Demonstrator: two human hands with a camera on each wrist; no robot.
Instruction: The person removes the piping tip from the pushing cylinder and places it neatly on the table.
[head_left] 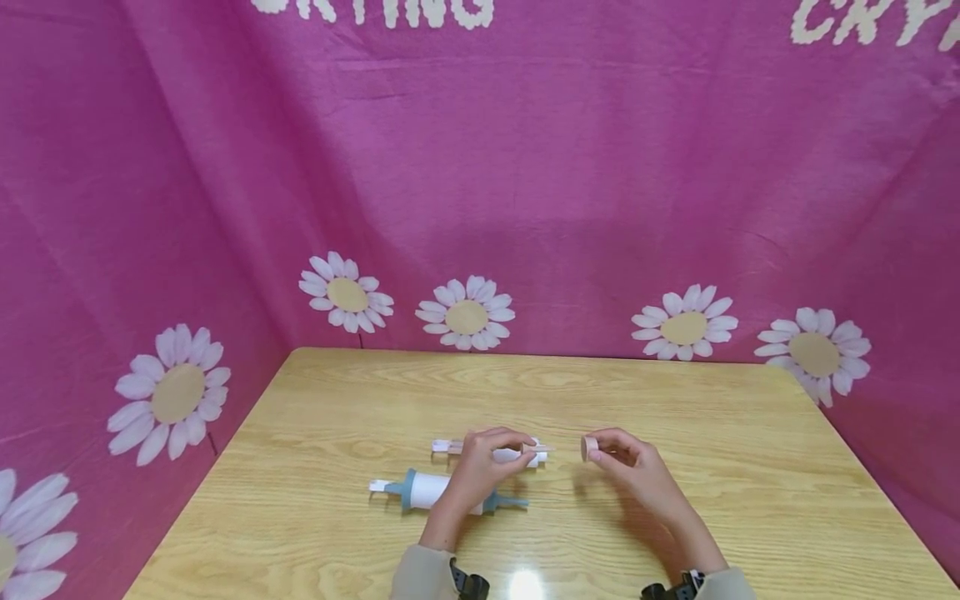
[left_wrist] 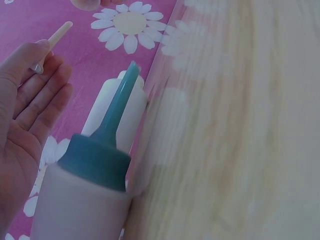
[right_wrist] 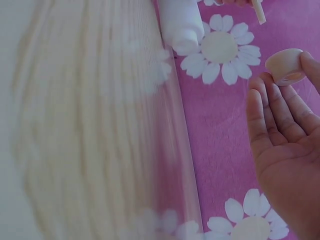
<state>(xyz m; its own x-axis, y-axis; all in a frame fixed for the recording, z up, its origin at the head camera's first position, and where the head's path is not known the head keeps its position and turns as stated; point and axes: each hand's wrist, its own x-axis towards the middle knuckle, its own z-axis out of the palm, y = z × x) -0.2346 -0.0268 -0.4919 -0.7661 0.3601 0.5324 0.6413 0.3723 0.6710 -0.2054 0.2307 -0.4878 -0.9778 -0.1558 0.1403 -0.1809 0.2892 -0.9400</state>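
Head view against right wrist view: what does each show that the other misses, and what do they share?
Only the head view shows the teal-nozzled bottle, the white lettering and the sleeves. Only the right wrist view shows the right hand from its palm side. Both show the small beige cap pinched by the right hand, the slim beige piece held in the left hand, the white bottle, the wooden table and the pink cloth with daisies.
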